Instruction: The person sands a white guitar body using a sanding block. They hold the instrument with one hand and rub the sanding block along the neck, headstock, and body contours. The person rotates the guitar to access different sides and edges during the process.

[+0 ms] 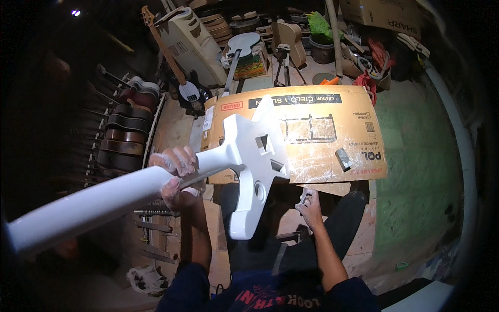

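A white electric guitar (241,151) with a pointed, star-like body is held up in front of me. Its body shows squarish cutouts and a round one. The long neck runs out to the lower left, close to the camera. My left hand (176,174), dusted white, is wrapped round the neck near the body. Above my right thigh, my right hand (309,207) is closed, its fingertips whitish. Something small and grey may be between them, but I cannot make it out. A small grey block (343,159) lies on the cardboard box beyond that hand.
The flat cardboard box (358,112), smeared with white dust, lies before my knees. Several guitars stand in a rack (125,130) at the left. A black bass guitar (191,93) and a pale guitar (244,44) lean behind. Green flooring (416,177) lies at the right.
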`<state>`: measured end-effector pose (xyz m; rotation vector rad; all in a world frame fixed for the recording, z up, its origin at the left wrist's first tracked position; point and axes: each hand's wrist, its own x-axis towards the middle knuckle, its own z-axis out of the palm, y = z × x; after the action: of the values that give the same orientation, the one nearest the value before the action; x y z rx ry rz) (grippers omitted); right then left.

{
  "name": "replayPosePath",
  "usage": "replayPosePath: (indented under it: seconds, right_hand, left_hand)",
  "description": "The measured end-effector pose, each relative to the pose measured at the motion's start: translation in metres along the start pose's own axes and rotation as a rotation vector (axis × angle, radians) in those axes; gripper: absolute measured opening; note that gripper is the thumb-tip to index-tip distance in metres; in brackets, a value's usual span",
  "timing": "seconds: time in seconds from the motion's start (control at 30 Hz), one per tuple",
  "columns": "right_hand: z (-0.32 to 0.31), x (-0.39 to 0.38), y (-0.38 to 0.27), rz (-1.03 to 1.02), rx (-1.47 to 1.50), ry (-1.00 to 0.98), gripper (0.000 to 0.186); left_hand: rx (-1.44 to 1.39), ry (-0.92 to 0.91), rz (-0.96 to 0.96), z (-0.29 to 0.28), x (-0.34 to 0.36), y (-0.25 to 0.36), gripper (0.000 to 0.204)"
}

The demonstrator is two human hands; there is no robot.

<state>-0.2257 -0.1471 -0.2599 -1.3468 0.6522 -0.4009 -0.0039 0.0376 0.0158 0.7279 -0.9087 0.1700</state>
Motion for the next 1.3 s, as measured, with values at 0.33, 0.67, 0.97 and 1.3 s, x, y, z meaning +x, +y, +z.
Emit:
replayPosePath:
  seconds: [0.33, 0.67, 0.97, 1.3]
  right_hand:
    - [0.043, 0.02, -0.179, -0.92, -0.532, -0.086, 0.047]
    - [0.075, 0.054, -0.197, -1.392, -0.746, -0.182, 0.043]
    - [0.08, 0.06, -0.188, -1.506, -0.857, -0.18, 0.035]
    - [0.088, 0.052, -0.195, -1.401, -0.864, -0.215, 0.038]
  left_hand:
    - [-0.144, -0.343, -0.258, 0.038, 0.046, -0.001, 0.034]
    - [-0.168, -0.364, -0.285, 0.031, 0.041, -0.011, 0.037]
    - [-0.117, -0.38, -0.303, 0.021, 0.041, -0.009, 0.034]
    - [-0.147, -0.383, -0.282, 0.019, 0.047, -0.011, 0.033]
